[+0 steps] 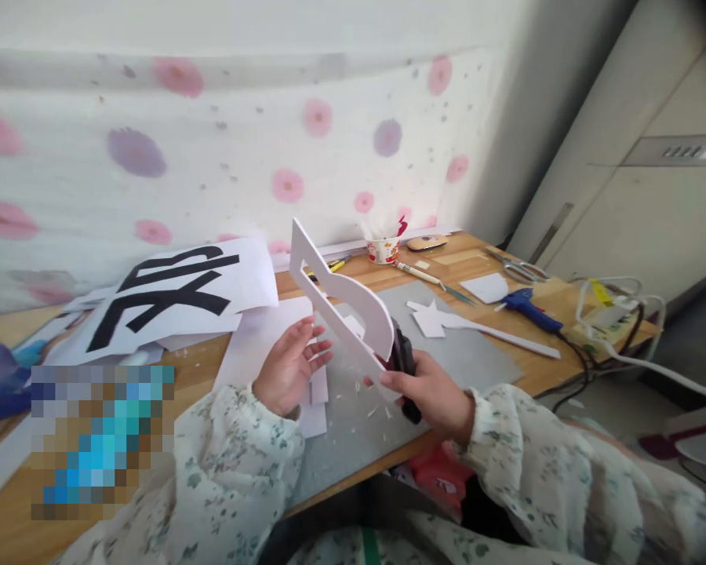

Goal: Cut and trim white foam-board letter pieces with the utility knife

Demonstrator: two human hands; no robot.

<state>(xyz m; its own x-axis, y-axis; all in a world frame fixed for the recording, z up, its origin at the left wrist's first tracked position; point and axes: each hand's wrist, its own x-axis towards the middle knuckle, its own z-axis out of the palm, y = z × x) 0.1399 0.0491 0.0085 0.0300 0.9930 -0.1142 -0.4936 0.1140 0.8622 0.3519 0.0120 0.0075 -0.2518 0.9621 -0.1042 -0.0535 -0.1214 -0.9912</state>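
My right hand (438, 396) grips a white foam board cutout (362, 302), held up on a tilt with a curved part and an opening in it. A black object with a dark red part (409, 369) is in or against the same hand, behind the cutout; its kind is partly hidden. To the left of the cutout, my left hand (294, 365) is raised with its fingers apart and holds nothing. Below both hands lies a grey cutting mat (353, 439) with small white scraps. White board strips (318, 392) lie near my left hand.
Printed paper (182, 298) with black characters lies at the left. A paper cup (383, 249), mouse (429, 243), scissors (518, 267), blue glue gun (529, 310), white star-topped piece (435, 318) and power strip with cords (609, 322) are around the mat. A pixelated patch covers the lower left.
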